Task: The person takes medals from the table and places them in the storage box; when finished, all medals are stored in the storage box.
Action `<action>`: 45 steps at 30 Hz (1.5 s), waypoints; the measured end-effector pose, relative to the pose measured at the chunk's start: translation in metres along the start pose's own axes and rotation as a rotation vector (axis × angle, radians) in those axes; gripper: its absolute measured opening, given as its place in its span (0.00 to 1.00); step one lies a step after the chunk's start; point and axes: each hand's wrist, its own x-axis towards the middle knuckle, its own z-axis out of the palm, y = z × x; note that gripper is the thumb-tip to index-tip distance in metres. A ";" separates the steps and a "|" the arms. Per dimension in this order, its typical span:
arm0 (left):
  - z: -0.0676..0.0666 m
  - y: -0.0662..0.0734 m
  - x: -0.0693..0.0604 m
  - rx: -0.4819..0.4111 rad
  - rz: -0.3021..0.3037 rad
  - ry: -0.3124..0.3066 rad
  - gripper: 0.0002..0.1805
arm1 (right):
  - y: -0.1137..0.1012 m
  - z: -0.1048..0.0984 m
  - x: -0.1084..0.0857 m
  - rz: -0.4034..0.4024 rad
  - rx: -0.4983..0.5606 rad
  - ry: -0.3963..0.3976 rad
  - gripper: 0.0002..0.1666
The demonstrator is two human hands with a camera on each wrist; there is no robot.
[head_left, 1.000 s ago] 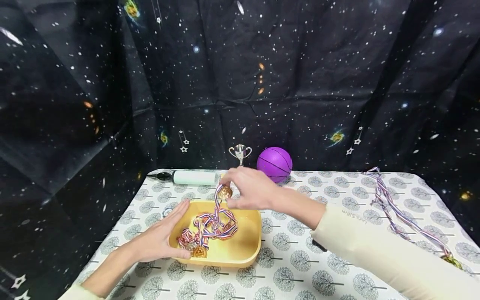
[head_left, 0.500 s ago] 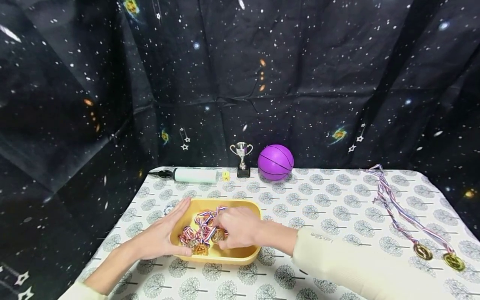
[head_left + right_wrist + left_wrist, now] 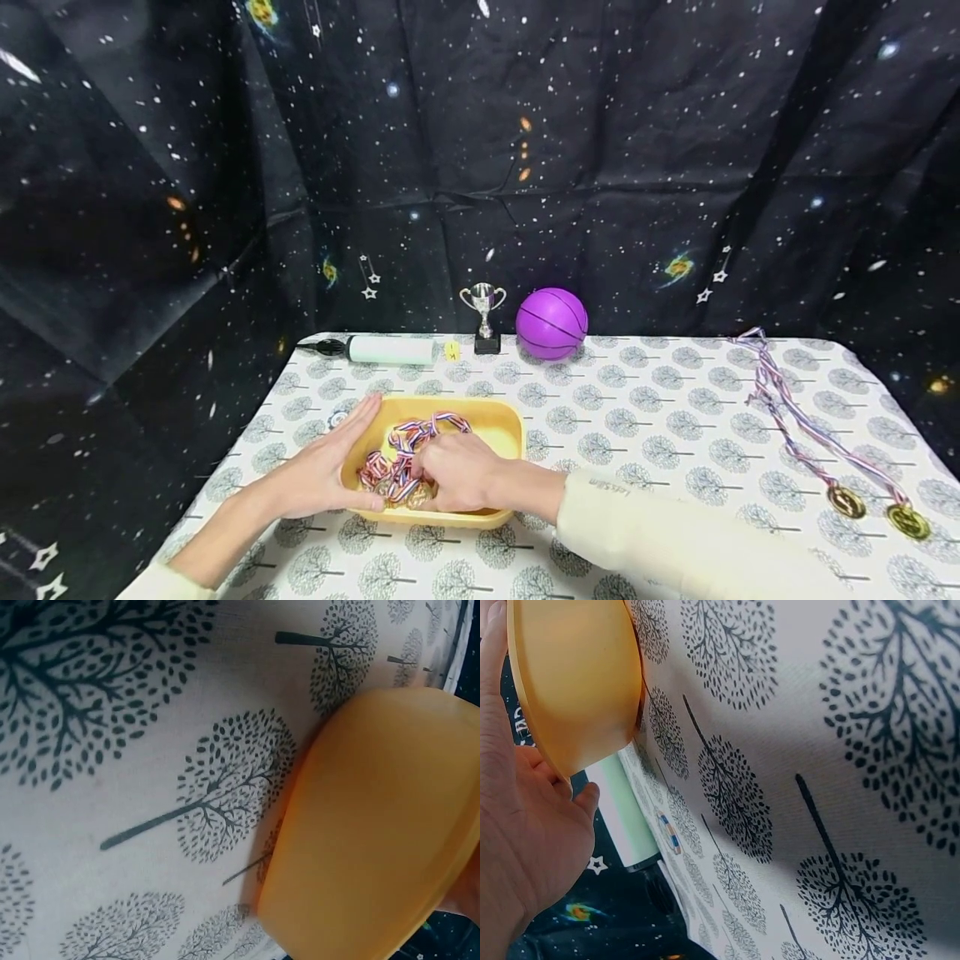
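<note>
A yellow plastic tub stands on the table with several medals on striped red, white and blue ribbons inside. My left hand holds its left end, fingers along the far-left side and thumb along the near rim. The left wrist view shows that hand against the outer wall of the tub. Inside the tub, my right hand has curled fingers on a gold medal; its fingertips are partly hidden. In the right wrist view the tub wall covers nearly all of that hand.
Behind the tub stand a mint-green pump, a small yellow block, a silver trophy cup and a purple basketball. Two gold medals with ribbons lie at the right. A dark starry cloth hangs behind the tree-print table.
My right hand has come down from above the tub with a medal, into the tub, then shifted slightly left and nearer. The left hand has stayed on the tub.
</note>
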 end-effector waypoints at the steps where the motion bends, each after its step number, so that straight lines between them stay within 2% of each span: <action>1: 0.000 0.000 0.000 0.001 0.001 0.000 0.75 | 0.000 0.001 0.000 0.002 0.003 0.001 0.23; 8: 0.000 -0.001 0.000 -0.005 0.014 0.008 0.74 | 0.002 -0.003 0.000 0.022 0.077 0.007 0.23; 13: 0.000 0.000 0.000 0.002 0.005 0.006 0.74 | 0.010 -0.019 -0.007 0.033 0.209 0.034 0.24; 17: -0.001 0.001 0.001 0.003 0.002 0.003 0.74 | 0.025 -0.037 -0.017 0.013 0.278 0.072 0.26; 21: -0.001 0.001 0.002 0.007 -0.001 0.003 0.75 | 0.048 -0.055 -0.036 0.035 0.328 0.107 0.29; 27: 0.000 0.000 0.002 0.011 -0.002 0.007 0.75 | 0.089 -0.083 -0.084 0.113 0.383 0.183 0.29; 34: 0.002 -0.001 0.001 0.014 0.006 0.008 0.74 | 0.139 -0.113 -0.161 0.221 0.379 0.303 0.30; 40: 0.001 -0.002 0.000 0.008 0.006 0.012 0.74 | 0.165 -0.117 -0.232 0.328 0.322 0.331 0.29; 45: 0.002 0.000 0.001 0.007 0.000 0.016 0.74 | 0.182 -0.106 -0.286 0.397 0.258 0.367 0.29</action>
